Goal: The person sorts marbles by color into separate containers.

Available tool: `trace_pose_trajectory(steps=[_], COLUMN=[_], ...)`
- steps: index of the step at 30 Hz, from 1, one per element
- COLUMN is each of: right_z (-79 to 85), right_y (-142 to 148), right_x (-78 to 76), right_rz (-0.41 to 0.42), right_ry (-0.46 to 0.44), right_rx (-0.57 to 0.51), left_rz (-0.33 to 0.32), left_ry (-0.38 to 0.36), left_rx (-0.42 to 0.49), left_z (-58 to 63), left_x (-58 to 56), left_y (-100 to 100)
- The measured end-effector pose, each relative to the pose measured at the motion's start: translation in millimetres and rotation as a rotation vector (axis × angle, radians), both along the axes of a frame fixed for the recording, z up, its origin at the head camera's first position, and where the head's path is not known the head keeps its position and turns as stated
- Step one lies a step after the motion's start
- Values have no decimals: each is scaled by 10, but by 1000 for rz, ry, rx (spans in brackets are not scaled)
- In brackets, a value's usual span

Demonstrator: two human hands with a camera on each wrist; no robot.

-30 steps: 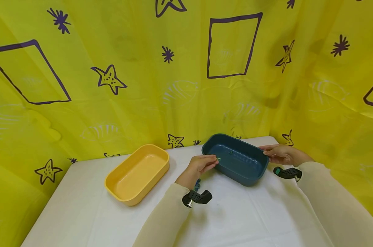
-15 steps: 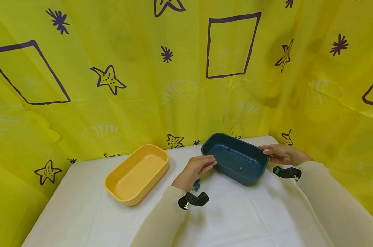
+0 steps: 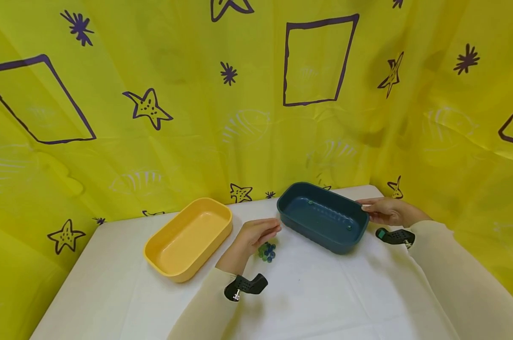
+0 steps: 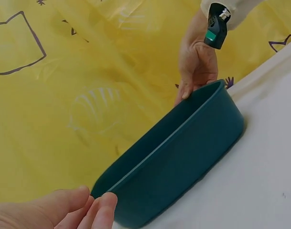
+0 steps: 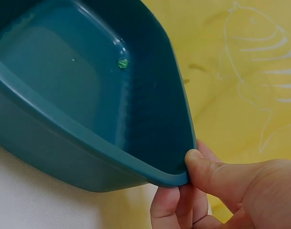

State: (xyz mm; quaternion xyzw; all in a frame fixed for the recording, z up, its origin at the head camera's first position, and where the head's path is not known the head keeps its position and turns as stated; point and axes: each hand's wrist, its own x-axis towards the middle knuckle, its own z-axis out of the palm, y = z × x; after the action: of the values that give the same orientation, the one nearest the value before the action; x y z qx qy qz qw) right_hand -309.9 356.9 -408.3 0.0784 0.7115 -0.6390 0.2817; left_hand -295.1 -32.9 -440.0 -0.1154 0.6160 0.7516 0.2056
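My right hand [image 3: 385,212] pinches the rim of a dark teal bin [image 3: 324,242] at its right end, thumb over the edge and fingers under it in the right wrist view. Two small marbles lie inside: one marble [image 3: 310,202] by the far wall, another marble [image 3: 349,227] near the right end. A green swirled marble [image 5: 123,63] shows in the right wrist view. My left hand [image 3: 256,233] hovers left of the bin, fingers extended and loosely together, with nothing seen in them. Just beside it, a cluster of green and blue marbles [image 3: 266,252] sits on the white cloth.
A yellow bin [image 3: 188,238] stands on the left of the white-covered table [image 3: 112,278]. Behind and at both sides hangs a yellow curtain [image 3: 188,94] with purple drawings. Black camera mounts [image 3: 244,287] are strapped to both wrists.
My left hand let a green marble drop into the teal bin, then moved left and down toward the cluster. That marble rolled right, the other slightly left. My right hand stayed on the rim.
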Motion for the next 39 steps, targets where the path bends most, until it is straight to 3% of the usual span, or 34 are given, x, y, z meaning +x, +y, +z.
trace_pose_trajectory(steps=[8, 13, 17, 22, 39], right_z=[-35, -31, -27, -22, -43], right_y=[-12, -1, -6, -14, 5], right_x=[-38, -44, -47, -44, -30], right_rz=[-33, -23, -16, -2, -27], right_ry=[-41, -45, -40, -27, -49], right_rx=[-68, -61, -36, -26, -73], left_rz=[38, 14, -21, -51, -38], left_ry=[-23, -25, -11, 44, 210], left_rx=[-45, -47, -108, -220, -508], left_z=[-58, -93, -110, -129, -274], left_x=[99, 140, 186, 220, 252], left_y=[-313, -441, -505, -539, -485])
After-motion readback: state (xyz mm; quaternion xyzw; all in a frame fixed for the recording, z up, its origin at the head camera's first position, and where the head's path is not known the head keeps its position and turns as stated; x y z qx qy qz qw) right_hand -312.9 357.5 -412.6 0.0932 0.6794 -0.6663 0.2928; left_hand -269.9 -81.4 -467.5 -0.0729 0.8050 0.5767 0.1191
